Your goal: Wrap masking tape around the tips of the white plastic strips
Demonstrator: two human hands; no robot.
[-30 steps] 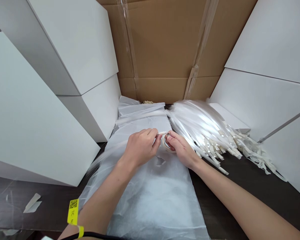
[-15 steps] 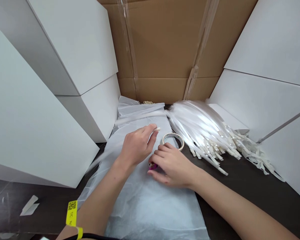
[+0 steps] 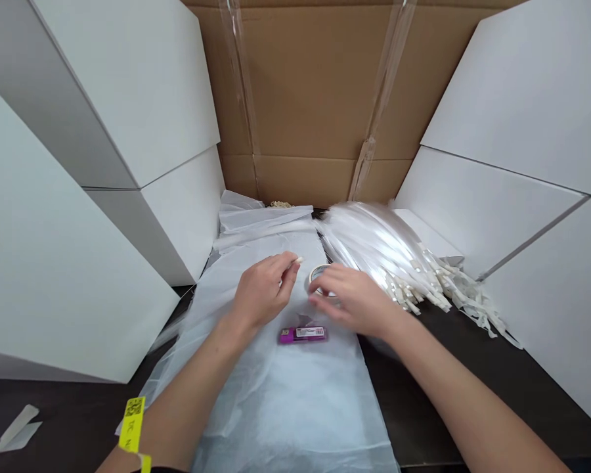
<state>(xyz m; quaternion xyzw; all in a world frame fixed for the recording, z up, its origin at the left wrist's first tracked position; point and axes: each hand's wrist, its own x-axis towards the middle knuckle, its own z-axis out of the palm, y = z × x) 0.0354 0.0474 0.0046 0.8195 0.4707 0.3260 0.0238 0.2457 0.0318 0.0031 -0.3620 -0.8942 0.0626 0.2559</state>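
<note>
My left hand point(image 3: 263, 292) is closed in a pinch on the white tip point(image 3: 299, 260) of a bundle of clear strands. The rest of that bundle seems to trail down to the left, partly hidden by the hand and forearm. My right hand point(image 3: 357, 299), slightly blurred, has thumb and fingers apart over the right side of a masking tape roll point(image 3: 313, 278); whether it touches the roll I cannot tell. Nearer to me, a purple lighter point(image 3: 303, 334) with a white label lies loose on the translucent white sheet point(image 3: 295, 407).
Many clear strand bundles point(image 3: 374, 236) with taped ends lie heaped at the right. White boxes point(image 3: 177, 217) stand on the left, with other white boxes point(image 3: 482, 203) on the right. A cardboard wall point(image 3: 305, 85) closes the back. Tape scraps point(image 3: 20, 430) rest at lower left.
My right hand has let go of the purple lighter, leaving it on the sheet, and has moved up to the tape roll. My left hand keeps its pinch. The view has shifted slightly.
</note>
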